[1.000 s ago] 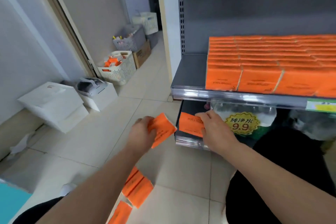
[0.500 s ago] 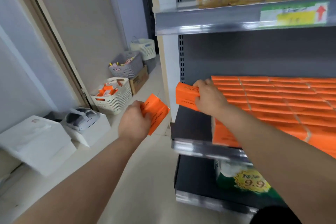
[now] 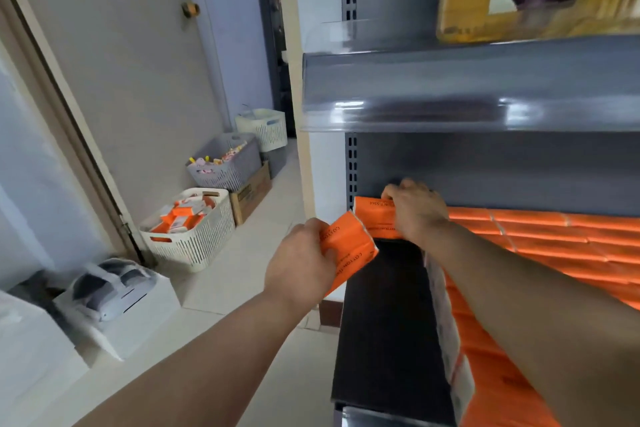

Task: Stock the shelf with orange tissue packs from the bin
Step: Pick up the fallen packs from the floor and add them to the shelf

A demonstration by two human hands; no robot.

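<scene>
My right hand [image 3: 417,210] grips an orange tissue pack [image 3: 375,217] at the back left of the dark shelf [image 3: 384,322], beside the rows of orange packs [image 3: 554,246] stacked there. My left hand [image 3: 299,262] holds a second orange pack [image 3: 349,244] tilted, just off the shelf's left edge and touching the first pack's corner. A white slatted bin [image 3: 188,232] with more orange packs stands on the floor by the wall.
An upper grey shelf [image 3: 467,87] with a yellow box overhangs the hands. On the floor at left are a grey basket [image 3: 227,166], a cardboard box [image 3: 251,192], another white basket [image 3: 265,126] and white boxes [image 3: 117,308].
My right hand has carried its pack deeper, to the shelf's back left. My left hand has brought its pack up and right to the shelf edge. The view has tilted upward.
</scene>
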